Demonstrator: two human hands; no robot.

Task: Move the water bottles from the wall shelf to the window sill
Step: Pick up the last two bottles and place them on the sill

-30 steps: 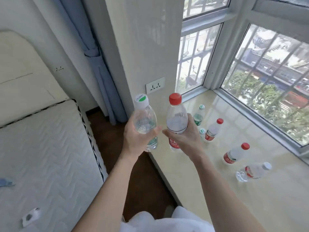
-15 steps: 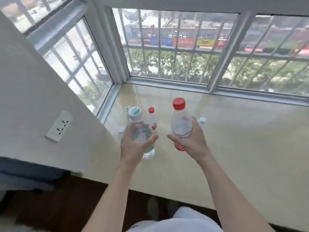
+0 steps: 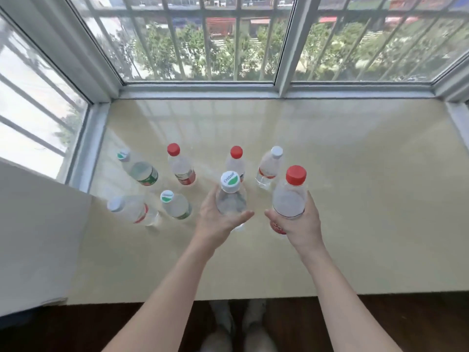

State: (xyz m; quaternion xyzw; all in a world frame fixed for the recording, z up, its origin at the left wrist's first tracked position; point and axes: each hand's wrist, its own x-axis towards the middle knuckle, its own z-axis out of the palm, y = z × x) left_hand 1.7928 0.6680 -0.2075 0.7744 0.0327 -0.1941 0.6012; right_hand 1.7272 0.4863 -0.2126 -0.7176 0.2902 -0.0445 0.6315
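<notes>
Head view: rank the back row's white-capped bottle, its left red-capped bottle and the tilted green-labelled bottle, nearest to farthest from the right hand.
1. Back-row white-capped bottle, just behind the right hand.
2. Left red-capped bottle, left of centre.
3. Tilted green-labelled bottle, far left.

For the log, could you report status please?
Left hand grips clear green-and-white-capped plastic bottle; right hand, clear red-capped plastic bottle. Both over beige sill. Six bottles ahead.
</notes>
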